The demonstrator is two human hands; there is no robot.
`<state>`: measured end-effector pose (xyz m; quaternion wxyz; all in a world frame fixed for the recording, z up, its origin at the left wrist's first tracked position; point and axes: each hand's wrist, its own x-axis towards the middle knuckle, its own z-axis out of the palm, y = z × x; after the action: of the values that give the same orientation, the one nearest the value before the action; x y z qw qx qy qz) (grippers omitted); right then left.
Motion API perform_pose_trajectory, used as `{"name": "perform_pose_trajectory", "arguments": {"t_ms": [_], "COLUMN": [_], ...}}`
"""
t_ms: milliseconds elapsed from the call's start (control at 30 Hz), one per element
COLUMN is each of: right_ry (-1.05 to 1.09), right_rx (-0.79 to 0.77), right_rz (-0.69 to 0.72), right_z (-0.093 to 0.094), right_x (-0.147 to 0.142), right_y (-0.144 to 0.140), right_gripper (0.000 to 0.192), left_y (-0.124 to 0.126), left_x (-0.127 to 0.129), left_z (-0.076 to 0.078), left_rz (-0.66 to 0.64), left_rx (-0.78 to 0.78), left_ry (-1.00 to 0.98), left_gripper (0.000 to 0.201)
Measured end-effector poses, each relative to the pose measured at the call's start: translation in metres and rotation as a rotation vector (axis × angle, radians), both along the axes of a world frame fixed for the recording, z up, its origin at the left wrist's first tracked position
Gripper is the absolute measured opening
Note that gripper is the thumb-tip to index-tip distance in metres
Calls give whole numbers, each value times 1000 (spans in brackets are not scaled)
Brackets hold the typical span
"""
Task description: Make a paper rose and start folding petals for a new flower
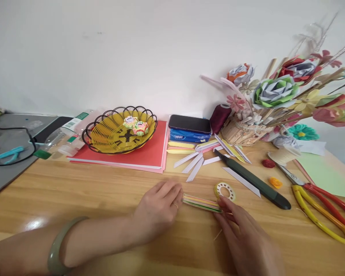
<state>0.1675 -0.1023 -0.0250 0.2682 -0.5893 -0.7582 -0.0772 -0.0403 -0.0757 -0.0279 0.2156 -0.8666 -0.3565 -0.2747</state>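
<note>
A stack of folded paper strips (201, 203), with pink, yellow, white and green edges, lies level between my hands, just over the wooden table. My left hand (161, 205) is closed round its left end, fingertips together. At the right end, my right hand (244, 234) pinches the stack between thumb and fingers. A short bit of thread (217, 234) shows below the right fingers. Just beyond that hand lies a roll of tape (231, 192). Loose white paper strips (194, 166) and a dark green utility knife (250, 178) lie farther back.
Scissors (307, 212) with yellow and red handles lie at the right, near a spool of cream thread (284, 155). A yellow basket (106, 134) rests on red paper (149, 157). Behind stand a phone (189, 123) on a blue pack and a paper-flower arrangement (244, 130).
</note>
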Motion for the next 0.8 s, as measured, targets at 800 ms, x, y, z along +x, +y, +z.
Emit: {"name": "perform_pose_trajectory", "arguments": {"t_ms": [800], "right_ry": [-467], "right_rx": [103], "right_rz": [246], "right_z": [-2], "right_x": [4], "right_y": [-13], "right_gripper": [44], "left_y": [4], "left_x": [4], "left_z": [19], "left_rz": [-33], "left_rx": [-360], "left_ry": [-109], "left_gripper": [42]}}
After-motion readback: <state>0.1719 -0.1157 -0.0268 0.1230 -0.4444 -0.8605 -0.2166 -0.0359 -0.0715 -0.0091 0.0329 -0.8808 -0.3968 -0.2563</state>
